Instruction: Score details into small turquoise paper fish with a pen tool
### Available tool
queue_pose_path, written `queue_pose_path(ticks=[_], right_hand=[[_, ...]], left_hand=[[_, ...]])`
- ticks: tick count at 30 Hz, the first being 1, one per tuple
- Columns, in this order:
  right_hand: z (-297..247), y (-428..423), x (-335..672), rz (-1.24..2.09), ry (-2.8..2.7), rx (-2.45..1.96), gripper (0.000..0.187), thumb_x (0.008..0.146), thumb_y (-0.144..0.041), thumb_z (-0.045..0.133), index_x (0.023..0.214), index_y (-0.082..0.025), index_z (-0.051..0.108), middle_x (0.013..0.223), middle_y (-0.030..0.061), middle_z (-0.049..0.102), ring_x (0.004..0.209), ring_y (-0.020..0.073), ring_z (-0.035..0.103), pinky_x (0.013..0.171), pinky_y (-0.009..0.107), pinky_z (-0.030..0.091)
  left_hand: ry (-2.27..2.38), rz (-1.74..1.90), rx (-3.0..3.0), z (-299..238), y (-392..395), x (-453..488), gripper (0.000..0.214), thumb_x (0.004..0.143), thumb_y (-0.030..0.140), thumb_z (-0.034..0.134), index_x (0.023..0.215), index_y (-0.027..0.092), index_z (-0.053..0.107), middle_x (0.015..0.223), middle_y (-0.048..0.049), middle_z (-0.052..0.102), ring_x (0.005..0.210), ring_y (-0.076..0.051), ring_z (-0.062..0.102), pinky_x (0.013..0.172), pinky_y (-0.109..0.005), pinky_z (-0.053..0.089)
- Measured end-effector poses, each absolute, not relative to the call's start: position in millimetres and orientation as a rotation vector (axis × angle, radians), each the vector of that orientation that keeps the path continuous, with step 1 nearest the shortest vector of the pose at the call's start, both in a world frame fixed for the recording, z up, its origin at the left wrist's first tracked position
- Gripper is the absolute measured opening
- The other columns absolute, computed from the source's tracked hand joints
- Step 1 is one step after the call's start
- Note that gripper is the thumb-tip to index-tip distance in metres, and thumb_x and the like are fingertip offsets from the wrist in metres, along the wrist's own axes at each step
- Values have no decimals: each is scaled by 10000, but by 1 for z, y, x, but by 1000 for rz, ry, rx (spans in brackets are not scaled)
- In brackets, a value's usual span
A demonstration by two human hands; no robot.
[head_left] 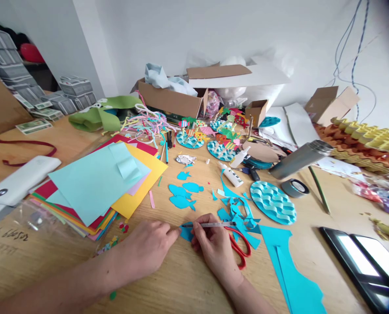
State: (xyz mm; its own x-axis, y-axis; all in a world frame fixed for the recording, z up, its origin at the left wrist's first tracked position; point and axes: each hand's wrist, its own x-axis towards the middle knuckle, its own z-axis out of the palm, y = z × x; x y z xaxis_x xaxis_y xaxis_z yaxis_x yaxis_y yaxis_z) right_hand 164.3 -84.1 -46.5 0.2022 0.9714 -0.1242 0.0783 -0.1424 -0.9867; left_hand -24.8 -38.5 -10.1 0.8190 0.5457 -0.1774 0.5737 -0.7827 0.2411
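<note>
My right hand (214,242) grips a slim pen (218,224), its tip over a small piece of blue paper (185,233) on the table. The fingertips of my left hand (151,244) press at that piece's left edge, holding it against the wood. Red-handled scissors (242,248) lie just right of my right hand, their blades hidden. Beyond my hands rest several blue paper fish (181,201). Blue paper scraps (238,211) are heaped to the right, and a larger blue sheet (292,270) with a curved cut edge lies nearer me.
Coloured paper sheets (92,183) are stacked at the left beside a white power bank (24,179). At the right are a wavy-topped oval (273,203), a steel thermos (301,159) and a tablet-like black device (361,261). Glue bottles (232,175) and finished paper fish decorations (222,149) stand farther back.
</note>
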Motion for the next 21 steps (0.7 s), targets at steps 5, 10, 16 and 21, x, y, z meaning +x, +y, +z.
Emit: queue_pose_path(ticks=[5, 10, 16, 21], right_hand=[[-47, -84, 165, 1100, -1069, -1463, 410, 861, -604, 651, 777, -218, 540, 517, -18, 597, 405, 130, 544, 373, 201, 418], [-47, -84, 165, 1095, -1055, -1460, 411, 850, -604, 666, 780, -219, 542, 521, -12, 611, 402, 137, 558, 371, 208, 432], [-45, -84, 165, 1094, -1054, -1471, 417, 847, -612, 661, 770, -220, 543, 513, -12, 608, 393, 143, 560, 370, 216, 430], [-44, -85, 165, 1086, -1047, -1482, 429, 834, -628, 663, 764, -222, 544, 507, -14, 609, 386, 145, 559, 363, 219, 432]], left_hand=[[849, -146, 2732, -10, -38, -25, 428, 845, 7, 415, 1197, 185, 579, 934, -64, 662, 840, -263, 655, 730, -397, 538], [853, -158, 2735, -9, -39, -26, 405, 852, 19, 416, 1178, 188, 586, 921, -59, 661, 824, -251, 652, 725, -378, 533], [863, -125, 2739, -10, -40, -26, 416, 857, 18, 416, 1196, 195, 581, 924, -59, 662, 838, -241, 649, 737, -356, 525], [861, -120, 2736, -11, -39, -27, 419, 845, 14, 433, 1190, 199, 583, 916, -56, 661, 824, -233, 649, 728, -339, 517]])
